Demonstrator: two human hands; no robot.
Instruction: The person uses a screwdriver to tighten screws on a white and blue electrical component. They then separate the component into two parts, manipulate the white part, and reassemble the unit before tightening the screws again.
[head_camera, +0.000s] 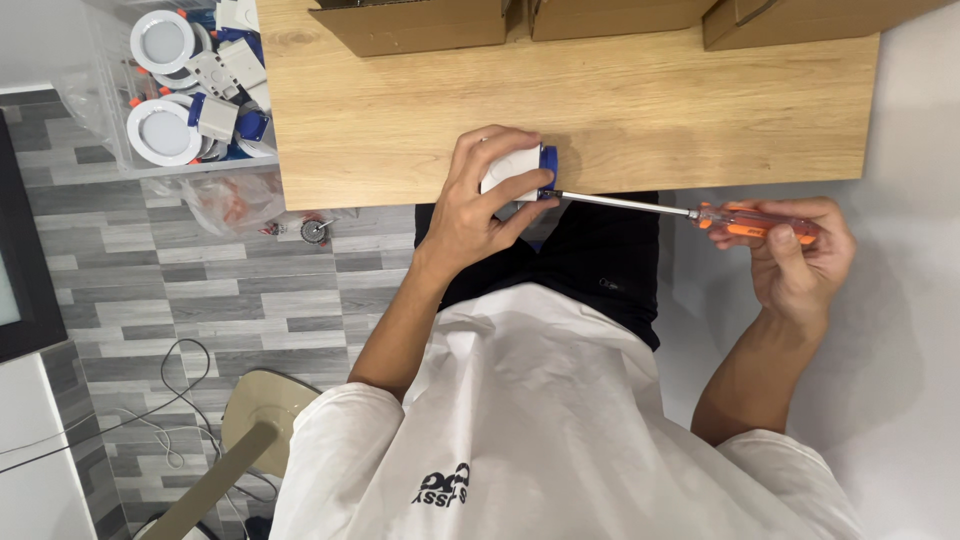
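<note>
My left hand (478, 205) grips a small white box with a blue end (520, 170), pressed against the near edge of the wooden table (640, 110). My right hand (800, 255) holds a screwdriver with an orange and clear handle (750, 222). Its long metal shaft (620, 203) runs left, and the tip meets the blue end of the white box.
Brown cardboard boxes (420, 25) line the table's far edge. A clear bin (190, 90) to the left holds round white lamps and several white and blue boxes. A clear bag (225, 200) and small parts lie on the grey plank floor; cables (170, 420) trail lower left.
</note>
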